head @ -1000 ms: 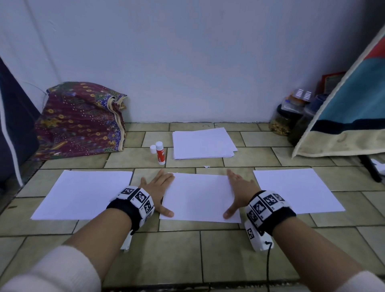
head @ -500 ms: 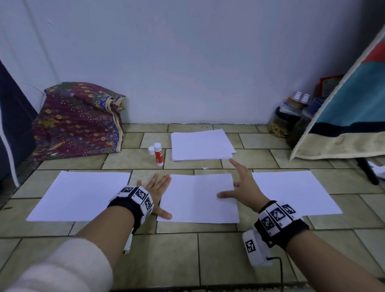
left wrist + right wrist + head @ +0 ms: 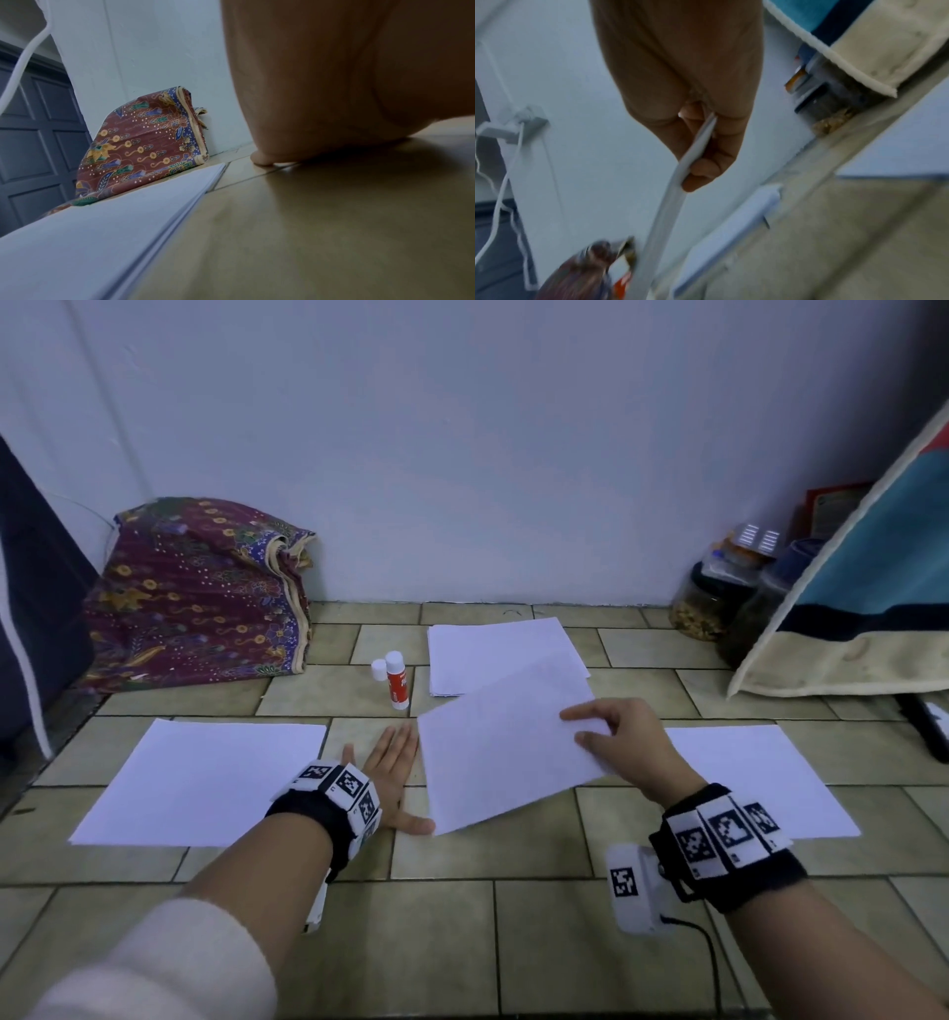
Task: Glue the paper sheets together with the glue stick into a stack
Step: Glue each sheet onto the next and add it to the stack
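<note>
Landmark: the glue stick (image 3: 398, 681), red with a white cap, stands upright on the tiled floor (image 3: 513, 942); a small white cap (image 3: 379, 669) stands touching it on its left.
Right hand: the right hand (image 3: 619, 744) pinches the right edge of the middle sheet (image 3: 506, 747), thumb on top and fingers curled beneath; the right wrist view shows the paper's edge (image 3: 695, 154) running between thumb and fingers (image 3: 713, 162).
Middle sheet: lifted and tilted, nearer than the glue stick and to its right; its near left corner appears to be touching the floor by the left thumb, though the view is not clear on this.
Left hand: the left hand (image 3: 390, 775) lies flat on the floor with straight, spread fingers, just nearer than the glue stick, holding nothing.
Left sheet: the left sheet (image 3: 205, 780) lies flat, nearer than the glue stick and to its left; the left wrist view shows layered edges (image 3: 195, 199).
Right sheet: the right sheet (image 3: 760, 783) lies flat, well to the right of the glue stick.
Paper pile: the paper pile (image 3: 500, 647) lies just right of the glue stick.
Cloth: a patterned cloth bundle (image 3: 200, 593) leans on the wall, left of the glue stick.
Jars: jars (image 3: 719, 598) stand at the wall, far right of the glue stick.
</note>
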